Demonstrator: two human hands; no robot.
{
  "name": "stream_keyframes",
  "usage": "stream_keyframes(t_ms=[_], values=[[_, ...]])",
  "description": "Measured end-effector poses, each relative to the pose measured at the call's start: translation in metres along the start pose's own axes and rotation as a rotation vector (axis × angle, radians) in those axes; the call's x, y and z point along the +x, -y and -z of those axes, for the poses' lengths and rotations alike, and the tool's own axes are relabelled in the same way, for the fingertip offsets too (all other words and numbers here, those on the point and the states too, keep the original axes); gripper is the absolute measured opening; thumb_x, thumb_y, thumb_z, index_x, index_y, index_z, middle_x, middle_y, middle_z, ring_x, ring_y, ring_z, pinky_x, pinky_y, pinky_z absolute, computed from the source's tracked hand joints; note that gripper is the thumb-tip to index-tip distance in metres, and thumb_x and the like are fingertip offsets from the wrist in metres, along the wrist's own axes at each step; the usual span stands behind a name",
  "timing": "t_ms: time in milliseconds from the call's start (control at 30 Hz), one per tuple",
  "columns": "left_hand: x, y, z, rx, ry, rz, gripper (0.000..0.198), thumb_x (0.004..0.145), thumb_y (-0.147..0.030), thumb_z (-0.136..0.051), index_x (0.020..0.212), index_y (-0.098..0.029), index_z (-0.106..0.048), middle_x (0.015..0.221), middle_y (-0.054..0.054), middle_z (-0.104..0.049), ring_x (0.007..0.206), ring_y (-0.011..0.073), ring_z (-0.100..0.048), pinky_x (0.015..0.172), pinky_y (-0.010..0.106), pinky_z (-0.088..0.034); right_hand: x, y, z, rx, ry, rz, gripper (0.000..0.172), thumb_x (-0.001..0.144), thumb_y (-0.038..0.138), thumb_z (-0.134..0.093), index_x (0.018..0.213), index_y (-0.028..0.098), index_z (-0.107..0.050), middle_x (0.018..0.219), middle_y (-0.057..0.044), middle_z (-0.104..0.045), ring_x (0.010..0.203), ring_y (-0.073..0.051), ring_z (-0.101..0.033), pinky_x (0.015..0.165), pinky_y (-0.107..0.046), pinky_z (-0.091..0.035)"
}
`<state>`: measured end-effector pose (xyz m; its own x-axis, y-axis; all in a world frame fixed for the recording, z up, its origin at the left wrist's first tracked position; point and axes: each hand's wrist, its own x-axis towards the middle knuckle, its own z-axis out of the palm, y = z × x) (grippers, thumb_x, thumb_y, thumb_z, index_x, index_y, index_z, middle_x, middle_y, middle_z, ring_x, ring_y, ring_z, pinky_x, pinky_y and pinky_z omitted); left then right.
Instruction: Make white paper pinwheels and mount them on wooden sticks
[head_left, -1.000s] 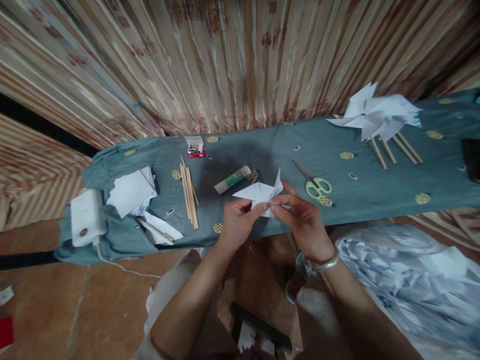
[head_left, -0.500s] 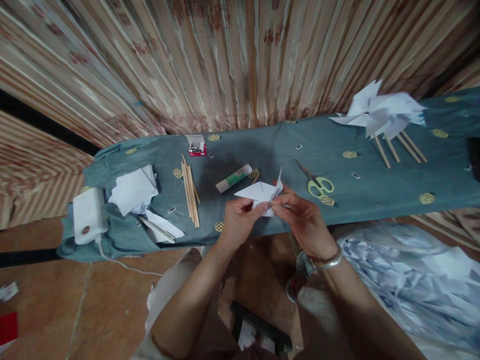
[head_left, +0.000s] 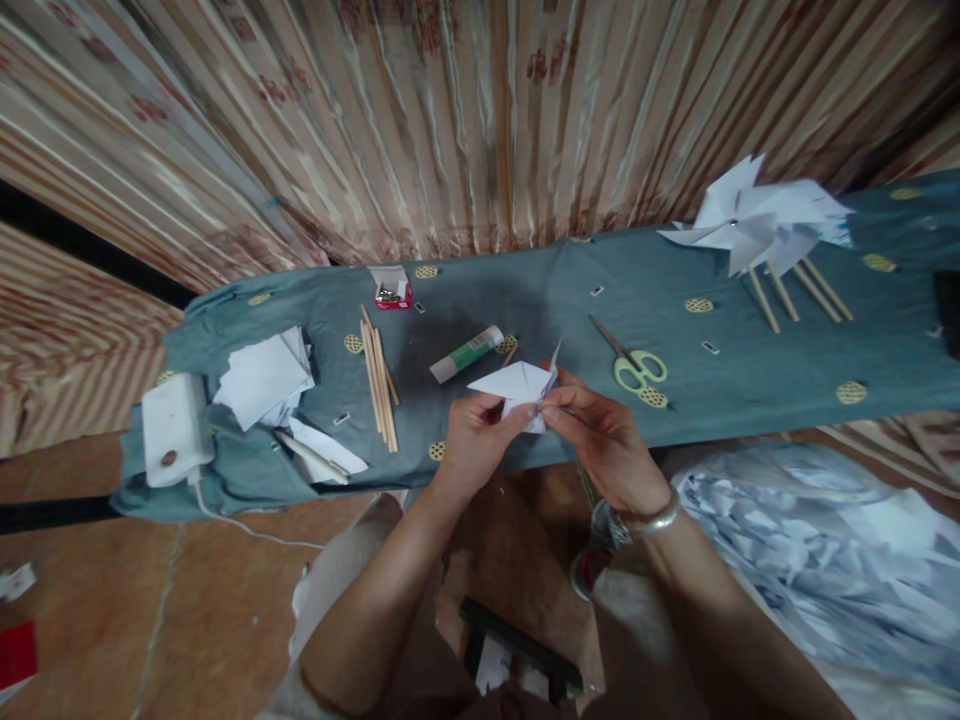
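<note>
Between my two hands is a white paper pinwheel (head_left: 516, 379), its blades folded and sticking up, held above the near edge of the table. My left hand (head_left: 480, 440) grips its left side, the thumb pressed near the centre. My right hand (head_left: 600, 430), with a bangle at the wrist, pinches the centre from the right; a tiny thing may be in that pinch, but I cannot make it out. A wooden stick (head_left: 509, 356) shows partly behind the paper. Beyond it lies a green and white glue stick (head_left: 466, 354), and scissors (head_left: 639, 370) with light green handles lie to the right.
Finished paper pinwheels (head_left: 757, 225) on sticks lie at the far right. Leftward are wooden sticks (head_left: 380, 385), a small red box (head_left: 392, 292) of metal pins, stacked paper (head_left: 266, 375) and a white corded device (head_left: 175, 430). A plastic bag (head_left: 817, 560) of paper scraps stands right.
The raised paper blade by my right fingers has tilted slightly and looks narrower. Both hands stay in nearly the same place; the whole view has shifted a little.
</note>
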<state>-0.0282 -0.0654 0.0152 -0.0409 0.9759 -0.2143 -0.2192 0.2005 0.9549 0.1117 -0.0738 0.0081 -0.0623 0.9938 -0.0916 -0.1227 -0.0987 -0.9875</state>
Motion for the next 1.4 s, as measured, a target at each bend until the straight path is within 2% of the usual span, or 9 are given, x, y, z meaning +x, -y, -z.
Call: stream_keyframes(t_ms=[267,500,633,733,867,1000,1133,1267,1400], values=[[0.000,0.001,0.003,-0.002,0.069,-0.014,0.037,0.052,-0.036,-0.084,0.082,-0.017,-0.076,0.087,0.004,-0.075,0.080,0.0195,-0.067,0.083,0.034,-0.051,0.002,0.000,-0.002,0.050,-0.003,-0.044,0.023,0.070,0.045,-0.074,0.077,0.025,-0.067,0.127,-0.005,-0.060,0.127,-0.027,-0.047,0.108,-0.050,-0.033],[0.003,0.005,0.007,0.051,0.109,-0.076,0.032,0.062,-0.039,-0.079,0.087,-0.019,-0.076,0.088,0.003,-0.075,0.084,0.0200,-0.066,0.082,0.032,-0.051,0.001,0.000,-0.004,0.033,0.030,0.013,0.021,0.076,0.043,-0.069,0.079,0.024,-0.062,0.115,-0.004,-0.064,0.112,-0.022,-0.057,0.097,-0.041,-0.045],[0.002,0.001,0.005,0.019,0.125,-0.065,0.028,0.061,-0.037,-0.080,0.081,-0.018,-0.076,0.081,0.002,-0.074,0.075,0.0167,-0.065,0.079,0.030,-0.051,-0.001,-0.002,-0.005,-0.014,-0.063,0.053,0.025,0.074,0.044,-0.072,0.082,0.024,-0.059,0.128,-0.006,-0.058,0.116,-0.024,-0.056,0.090,-0.039,-0.049],[0.001,-0.001,0.005,-0.009,0.131,-0.023,0.030,0.059,-0.039,-0.081,0.079,-0.017,-0.075,0.077,0.002,-0.073,0.070,0.0151,-0.063,0.073,0.028,-0.051,0.000,-0.005,-0.002,-0.102,-0.142,0.118,0.032,0.070,0.044,-0.076,0.088,0.024,-0.059,0.139,-0.008,-0.050,0.128,-0.026,-0.047,0.100,-0.044,-0.043],[0.001,-0.001,0.005,-0.008,0.140,0.019,0.030,0.056,-0.040,-0.083,0.072,-0.017,-0.074,0.069,0.001,-0.070,0.069,0.0154,-0.063,0.070,0.028,-0.051,0.002,-0.006,0.004,-0.254,-0.211,0.190,0.056,0.066,0.043,-0.079,0.114,0.025,-0.057,0.137,-0.009,-0.052,0.131,-0.026,-0.045,0.112,-0.049,-0.029],[0.000,-0.001,0.005,-0.028,0.166,0.041,0.030,0.054,-0.041,-0.084,0.068,-0.017,-0.073,0.066,0.000,-0.068,0.066,0.0144,-0.061,0.069,0.027,-0.051,0.004,-0.003,0.008,-0.138,-0.138,0.157,0.071,0.062,0.039,-0.083,0.124,0.023,-0.053,0.124,-0.009,-0.063,0.117,-0.026,-0.057,0.104,-0.045,-0.043],[-0.002,-0.002,0.005,-0.034,0.179,0.061,0.034,0.053,-0.045,-0.084,0.067,-0.017,-0.072,0.065,0.000,-0.068,0.065,0.0142,-0.060,0.068,0.027,-0.051,0.004,0.003,0.009,-0.015,-0.026,0.079,0.063,0.064,0.035,-0.082,0.120,0.022,-0.056,0.106,-0.006,-0.070,0.096,-0.023,-0.066,0.085,-0.038,-0.054],[-0.002,-0.001,0.007,-0.037,0.195,0.072,0.035,0.052,-0.044,-0.085,0.067,-0.016,-0.072,0.065,-0.001,-0.068,0.065,0.0133,-0.060,0.067,0.025,-0.050,0.002,0.008,0.008,0.073,0.003,0.018,0.046,0.062,0.031,-0.084,0.102,0.021,-0.064,0.091,-0.002,-0.072,0.080,-0.018,-0.067,0.074,-0.031,-0.056],[-0.003,0.000,0.007,-0.049,0.201,0.081,0.031,0.055,-0.041,-0.084,0.069,-0.016,-0.072,0.066,-0.001,-0.068,0.064,0.0117,-0.059,0.065,0.023,-0.048,0.001,0.010,0.006,0.122,0.000,-0.035,0.039,0.061,0.029,-0.084,0.094,0.022,-0.065,0.083,0.001,-0.072,0.071,-0.015,-0.066,0.065,-0.027,-0.055]])
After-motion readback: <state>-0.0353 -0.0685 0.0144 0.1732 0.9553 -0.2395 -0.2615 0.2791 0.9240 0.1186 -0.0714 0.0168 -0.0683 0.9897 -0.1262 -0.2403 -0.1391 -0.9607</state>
